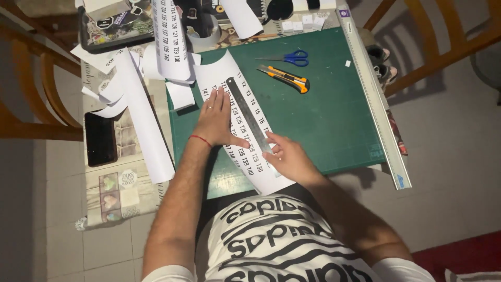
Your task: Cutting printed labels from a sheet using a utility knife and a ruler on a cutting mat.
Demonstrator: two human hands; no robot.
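left hand (216, 119): flat, palm down, fingers spread and pressed on the long white paper strip printed with columns of black codes (245, 122); thumb tip touches the edge of the slim grey steel ruler (250, 121).
right hand (288, 156): at the near end of the steel ruler, fingers curled loosely together, tips resting on or against the ruler end and the strip under it. Not closed round anything, as far as I can tell.
strip position: lies diagonally on the dark green cutting mat (334, 115), far end near the mat's top-left, near end overhanging the mat edge at the person's torso.
ruler position: laid lengthwise on the strip, parallel to the printed columns.
strip handling (judgement): thin, light, floppy paper; far end curls, so it likely wants to roll up. Creases and tears easily. Hold by flat pressure, not by pinching an edge.
ruler handling (judgement): stiff, smooth metal, likely to skate on paper; press down mid-length and at the end, fingertips kept off the cutting edge.
nearby: orange and black utility knife (284, 78) and blue-handled scissors (289, 57) lie on the mat beyond the hands, untouched.
also: long aluminium straightedge (373, 94) along the mat's right side; more curled white printed sheets (146, 115) left of the mat.
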